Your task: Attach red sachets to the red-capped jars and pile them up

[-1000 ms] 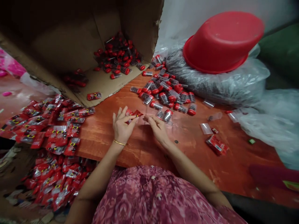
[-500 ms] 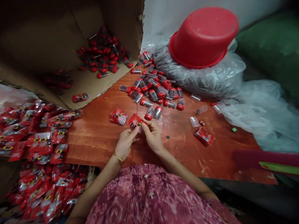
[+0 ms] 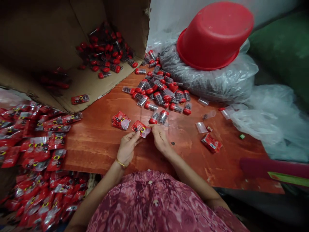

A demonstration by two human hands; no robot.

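My left hand (image 3: pixel 127 147) pinches a small red printed packet (image 3: pixel 139 126) by its lower edge, thumb on top. The packet has a yellow-and-black picture and a pale patch at its right end. My right hand (image 3: pixel 159 138) is at the packet's right edge, its fingers bent together and seeming to pinch that corner; the fingertips are partly hidden. Just beyond them lie two clear, red-capped bottles (image 3: pixel 163 117) holding dark pieces. Left of the held packet rests a small stack of similar red packets (image 3: pixel 121 120).
More red-capped bottles (image 3: pixel 158 85) are heaped on the reddish table (image 3: pixel 96 145) and inside a cardboard box (image 3: pixel 116 85). Filled red packets (image 3: pixel 38 146) pile up at left. A red tub (image 3: pixel 214 35) sits upside down on a plastic bag (image 3: pixel 217 85). Loose packets (image 3: pixel 211 142) lie right.
My right hand has shifted slightly to the right, off the front of the packet, uncovering its picture and pale patch. My left hand keeps its hold. The view has tilted slightly.
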